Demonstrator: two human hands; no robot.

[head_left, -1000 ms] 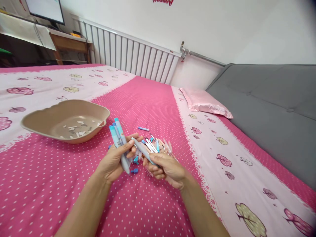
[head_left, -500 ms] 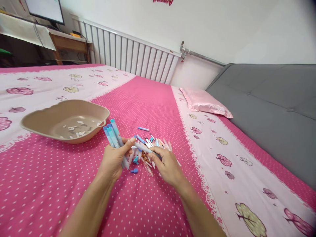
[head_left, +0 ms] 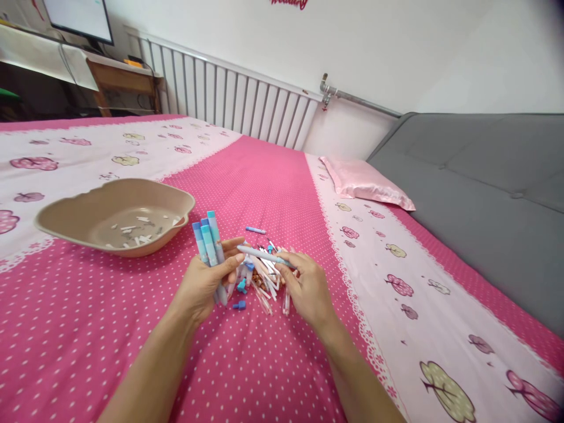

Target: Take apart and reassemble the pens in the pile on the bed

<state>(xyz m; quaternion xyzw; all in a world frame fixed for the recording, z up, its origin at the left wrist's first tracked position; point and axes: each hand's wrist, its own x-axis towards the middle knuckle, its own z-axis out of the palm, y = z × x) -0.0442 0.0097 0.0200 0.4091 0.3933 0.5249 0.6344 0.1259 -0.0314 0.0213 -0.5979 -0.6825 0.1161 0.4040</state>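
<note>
Our left hand (head_left: 200, 285) clasps the pen bundle (head_left: 208, 242); above the parts pile (head_left: 261, 281) our right hand (head_left: 309, 289) pinches one grey pen (head_left: 263, 255), best held level

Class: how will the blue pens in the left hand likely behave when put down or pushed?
The pens look like stiff, slim plastic, so probably light. Their round barrels may roll, though the soft bedspread should slow them.

to us the beige basin (head_left: 185, 202) looks like smooth, matt plastic. just right of it, the pens (head_left: 209, 244) in our left hand (head_left: 202, 285) are glossy plastic, like the single pen (head_left: 264, 255) in our right hand (head_left: 308, 288). under the basin the bedsheet (head_left: 273, 170) is matt cloth. far right of it the pillow (head_left: 365, 185) is shiny satin, and behind it the radiator (head_left: 238, 106) is painted metal.
</note>
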